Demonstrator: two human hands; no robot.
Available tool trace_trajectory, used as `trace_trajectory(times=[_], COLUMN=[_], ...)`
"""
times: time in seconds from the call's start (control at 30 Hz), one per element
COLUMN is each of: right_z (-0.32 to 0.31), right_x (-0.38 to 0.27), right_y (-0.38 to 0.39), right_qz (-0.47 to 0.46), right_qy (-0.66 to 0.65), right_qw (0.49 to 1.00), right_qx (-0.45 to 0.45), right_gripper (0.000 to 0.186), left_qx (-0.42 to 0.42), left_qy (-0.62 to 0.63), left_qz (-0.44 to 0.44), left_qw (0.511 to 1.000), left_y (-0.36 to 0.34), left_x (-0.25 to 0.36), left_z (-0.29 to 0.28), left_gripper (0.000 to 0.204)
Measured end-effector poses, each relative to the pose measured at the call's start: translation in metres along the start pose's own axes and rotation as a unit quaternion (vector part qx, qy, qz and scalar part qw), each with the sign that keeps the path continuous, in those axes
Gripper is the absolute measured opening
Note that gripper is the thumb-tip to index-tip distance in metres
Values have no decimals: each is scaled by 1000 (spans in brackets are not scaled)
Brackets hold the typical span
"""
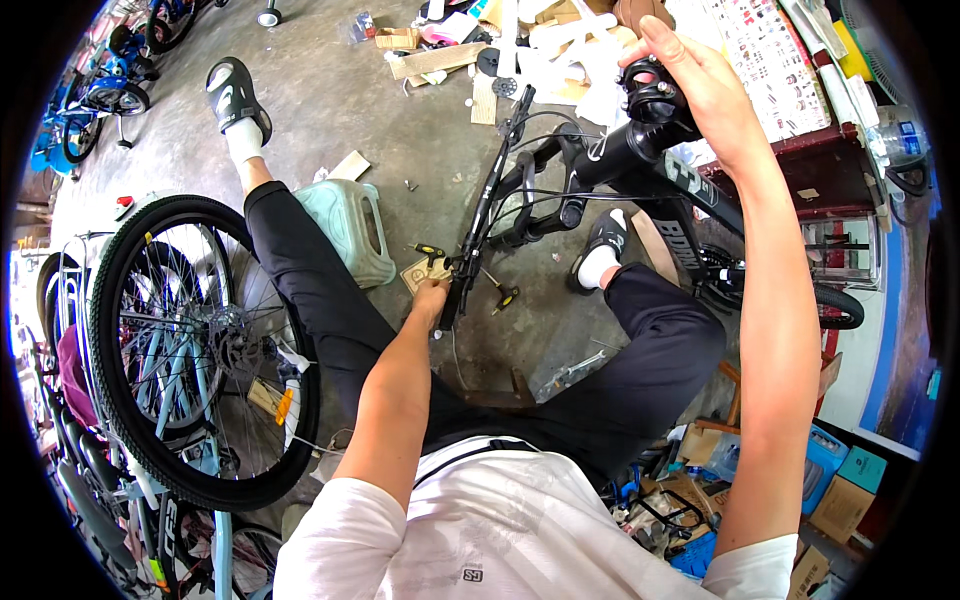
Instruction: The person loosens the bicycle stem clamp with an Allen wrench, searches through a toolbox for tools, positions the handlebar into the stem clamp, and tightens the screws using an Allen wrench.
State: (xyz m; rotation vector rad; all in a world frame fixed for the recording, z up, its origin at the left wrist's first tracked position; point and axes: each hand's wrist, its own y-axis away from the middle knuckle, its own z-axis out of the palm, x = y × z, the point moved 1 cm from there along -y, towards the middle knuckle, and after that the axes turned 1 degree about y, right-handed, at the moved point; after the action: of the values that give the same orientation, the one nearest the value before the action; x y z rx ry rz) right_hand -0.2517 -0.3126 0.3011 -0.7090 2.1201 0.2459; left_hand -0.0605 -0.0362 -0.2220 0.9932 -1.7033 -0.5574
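Note:
My left hand (431, 297) is closed at the near end of a black handlebar (484, 205), which hangs beside the fork with its cables attached. My right hand (705, 90) wraps round the black stem (655, 97) at the top of a bicycle's head tube, one digit stretched out; its other fingers are partly hidden. The black bicycle frame (675, 235) leans away to the right, and its fork (520, 215) points left without a wheel. Two yellow-and-black T-handle hex keys, one a far key (430, 251) and one a near key (506, 297), lie on either side of the handlebar.
A loose wheel (105, 330) stands at my left beside a pale green jug (330, 225). Cardboard and packing scraps (440, 62) cover the far floor. Parts and boxes (840, 510) crowd the near right. A dark red cabinet (800, 170) and several bicycles (100, 85) flank the space.

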Motion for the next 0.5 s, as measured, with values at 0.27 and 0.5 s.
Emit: trace_trajectory(times=[0.27, 0.5], right_z=[-5, -4], right_x=[15, 13], right_y=[-3, -11], right_qz=[0, 11], right_qy=[34, 64], right_qw=[999, 998], right_qx=[5, 4], right_gripper=[64, 72], left_qx=[-179, -237], left_qy=[233, 256], left_qz=[-36, -102], left_qw=[955, 932], left_y=[44, 114], left_x=[44, 81], left_z=[6, -46], left_gripper=[72, 81])
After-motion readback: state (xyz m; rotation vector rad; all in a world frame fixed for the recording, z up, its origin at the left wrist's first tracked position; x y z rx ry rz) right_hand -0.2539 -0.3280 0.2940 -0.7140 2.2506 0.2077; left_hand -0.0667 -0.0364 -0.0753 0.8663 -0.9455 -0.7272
